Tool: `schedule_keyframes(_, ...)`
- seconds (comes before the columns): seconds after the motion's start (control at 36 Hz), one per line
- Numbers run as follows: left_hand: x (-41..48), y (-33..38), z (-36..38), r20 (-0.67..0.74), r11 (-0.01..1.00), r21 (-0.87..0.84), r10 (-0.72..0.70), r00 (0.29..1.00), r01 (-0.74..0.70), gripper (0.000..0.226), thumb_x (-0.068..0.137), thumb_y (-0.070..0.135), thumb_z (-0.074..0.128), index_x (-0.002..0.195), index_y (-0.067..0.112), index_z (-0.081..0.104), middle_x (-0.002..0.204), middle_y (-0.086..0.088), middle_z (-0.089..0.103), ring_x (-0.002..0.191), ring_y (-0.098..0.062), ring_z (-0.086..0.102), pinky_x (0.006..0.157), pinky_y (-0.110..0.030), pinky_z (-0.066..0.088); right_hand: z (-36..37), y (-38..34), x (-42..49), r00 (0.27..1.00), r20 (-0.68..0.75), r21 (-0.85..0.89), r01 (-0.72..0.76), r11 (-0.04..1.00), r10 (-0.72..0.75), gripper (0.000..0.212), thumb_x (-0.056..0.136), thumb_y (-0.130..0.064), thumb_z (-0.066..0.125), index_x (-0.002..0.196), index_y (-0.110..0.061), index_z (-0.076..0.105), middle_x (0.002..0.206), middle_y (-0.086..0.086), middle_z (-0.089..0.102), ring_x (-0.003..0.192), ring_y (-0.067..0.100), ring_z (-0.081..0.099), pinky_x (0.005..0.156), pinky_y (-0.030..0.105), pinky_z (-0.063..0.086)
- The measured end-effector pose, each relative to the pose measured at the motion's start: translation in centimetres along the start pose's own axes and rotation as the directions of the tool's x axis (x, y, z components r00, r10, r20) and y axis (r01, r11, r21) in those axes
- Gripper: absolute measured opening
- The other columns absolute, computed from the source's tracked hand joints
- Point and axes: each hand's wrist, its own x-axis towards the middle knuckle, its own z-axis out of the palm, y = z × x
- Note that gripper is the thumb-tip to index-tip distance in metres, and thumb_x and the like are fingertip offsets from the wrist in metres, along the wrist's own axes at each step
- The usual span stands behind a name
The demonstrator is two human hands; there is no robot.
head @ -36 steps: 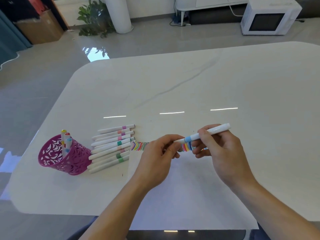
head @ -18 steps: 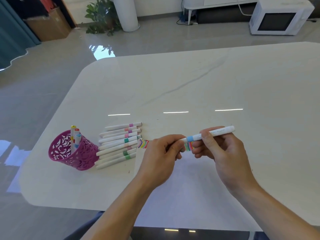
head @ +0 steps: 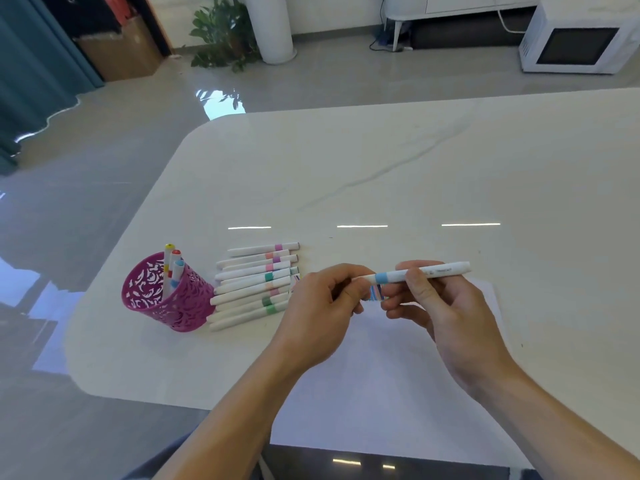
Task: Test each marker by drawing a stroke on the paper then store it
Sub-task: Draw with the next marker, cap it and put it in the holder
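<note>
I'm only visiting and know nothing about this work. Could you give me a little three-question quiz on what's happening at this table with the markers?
1. How many stored markers stand in the pink cup?
2. The left hand and right hand hold one marker. Its band is: A green, B blue, C purple.
3. True or false: the loose markers lie to the right of the paper.
Key: 1 three; 2 B; 3 false, they lie to its left, beside the cup.
</note>
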Motion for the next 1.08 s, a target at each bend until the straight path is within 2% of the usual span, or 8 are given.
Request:
schedule_keyframes(0.14, -0.5, -0.2, -1.3, -0.082, 0.990, -0.138, -0.003, 0.997, -0.008, 0.015, 0.096, 0.018, 0.064, 0.103, 0.028, 0.073, 0.083, 0.000, 0.071, 0.080, -0.018, 0.068, 0.074, -0.037, 0.056, 0.5, -0.3, 0.4, 0.997, 0.037, -0.017, -0.074, 0.997, 0.074, 0.026, 0.102, -0.024, 0.057, 0.107, -0.004, 0.072, 0.088, 0.015, 0.076, 0.074, 0.025, 0.072, 0.073, 0.037, 0.063)
schedule_keyframes(0.28, -1.0, -0.2, -3.2, -0.205, 0.932, -0.361, -0.047, 0.978, -0.031, 0.013, 0.093, 0.009, 0.066, 0.100, 0.017, 0.074, 0.090, -0.005, 0.071, 0.080, -0.014, 0.065, 0.073, -0.025, 0.054, 1.1, 0.4, 0.6, 0.990, 0.022, -0.045, -0.139, 0.989, 0.141, 0.018, 0.102, -0.021, 0.061, 0.107, -0.007, 0.071, 0.079, 0.010, 0.075, 0.070, 0.023, 0.070, 0.069, 0.035, 0.060)
schedule_keyframes(0.42, -1.7, -0.7, -5.4, -0.273, 0.920, -0.390, -0.091, 0.958, -0.024, 0.013, 0.096, 0.010, 0.063, 0.105, 0.010, 0.073, 0.097, -0.011, 0.073, 0.085, -0.017, 0.066, 0.078, -0.026, 0.056, 1.8, 1.0, 0.7, 0.981, 0.057, -0.070, -0.182, 0.981, 0.186, 0.013, 0.102, -0.012, 0.060, 0.110, -0.006, 0.069, 0.083, 0.013, 0.076, 0.072, 0.023, 0.071, 0.068, 0.031, 0.062)
schedule_keyframes(0.67, -2.7, -1.0, -5.9, -0.278, 0.930, -0.369, -0.101, 0.955, -0.009, 0.014, 0.097, 0.012, 0.062, 0.107, 0.011, 0.072, 0.096, -0.009, 0.075, 0.091, -0.030, 0.071, 0.085, -0.034, 0.059, 2.7, 2.1, 0.4, 0.987, 0.158, -0.419, 0.035, 0.907, 0.035, 0.013, 0.093, -0.025, 0.073, 0.105, -0.031, 0.071, 0.083, -0.001, 0.072, 0.076, 0.020, 0.071, 0.071, 0.028, 0.061)
schedule_keyframes(0.81, -3.3, -0.6, -7.0, -0.308, 0.958, -0.277, -0.017, 0.951, -0.073, 0.014, 0.101, 0.012, 0.055, 0.109, 0.009, 0.066, 0.105, -0.004, 0.074, 0.099, -0.023, 0.072, 0.090, -0.038, 0.058, 3.1, 2.5, 0.6, 0.982, 0.187, -0.446, 0.049, 0.894, 0.039, 0.008, 0.093, -0.028, 0.072, 0.101, -0.029, 0.071, 0.084, 0.001, 0.071, 0.075, 0.020, 0.070, 0.073, 0.034, 0.061)
schedule_keyframes(0.89, -3.8, -0.3, -8.1, -0.395, 0.980, -0.145, 0.067, 0.916, -0.134, 0.013, 0.103, 0.012, 0.051, 0.109, 0.013, 0.063, 0.104, 0.001, 0.074, 0.100, -0.016, 0.071, 0.086, -0.027, 0.057, 3.1, 2.9, 0.8, 0.977, 0.205, -0.488, 0.046, 0.872, 0.063, 0.009, 0.095, -0.030, 0.070, 0.104, -0.029, 0.069, 0.086, 0.001, 0.072, 0.074, 0.016, 0.071, 0.077, 0.041, 0.062)
schedule_keyframes(0.97, -4.5, 0.0, -9.5, -0.518, 0.984, 0.025, 0.162, 0.840, -0.174, 0.016, 0.104, 0.013, 0.049, 0.112, 0.018, 0.062, 0.104, 0.005, 0.072, 0.097, -0.011, 0.070, 0.079, -0.016, 0.053, 3.0, 3.3, 0.8, 0.971, 0.227, -0.539, 0.058, 0.840, 0.078, 0.010, 0.096, -0.034, 0.068, 0.106, -0.032, 0.066, 0.088, -0.002, 0.071, 0.076, 0.012, 0.070, 0.081, 0.042, 0.061)
schedule_keyframes(1.08, -5.0, -0.3, -11.3, -0.646, 0.954, 0.224, 0.298, 0.703, -0.198, 0.024, 0.105, 0.013, 0.046, 0.124, 0.023, 0.058, 0.109, 0.007, 0.069, 0.106, -0.013, 0.067, 0.088, -0.026, 0.054, 3.1, 3.7, 0.6, 0.966, 0.244, -0.600, 0.078, 0.797, 0.089, 0.010, 0.097, -0.036, 0.066, 0.107, -0.034, 0.064, 0.090, -0.005, 0.070, 0.080, 0.012, 0.069, 0.082, 0.042, 0.060)
